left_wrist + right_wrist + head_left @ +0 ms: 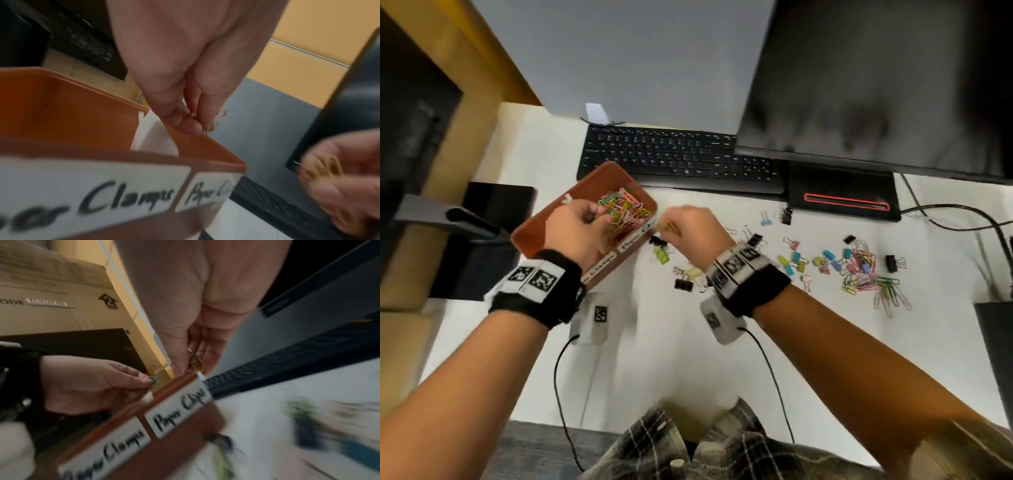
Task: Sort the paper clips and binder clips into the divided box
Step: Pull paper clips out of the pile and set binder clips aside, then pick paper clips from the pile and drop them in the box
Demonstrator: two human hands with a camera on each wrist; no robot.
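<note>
A brown divided box (585, 181) stands left of centre, its front labelled "Paper Clamps" and "Paper Clips" (180, 408). Coloured paper clips (625, 209) fill its far compartment. My left hand (602, 214) hovers over that compartment and pinches a few paper clips (205, 128) between thumb and fingers. My right hand (666, 228) sits at the box's near right corner, pinching yellow paper clips (196, 363). Loose binder clips (796, 260) and a heap of paper clips (866, 281) lie on the white desk to the right. The near compartment is hidden by my left hand.
A black keyboard (681, 157) lies just behind the box, with a monitor (876, 85) and its base (842, 198) at the back right. Cables (962, 212) run along the right. A green binder clip (661, 257) and a black one (683, 285) lie near the box.
</note>
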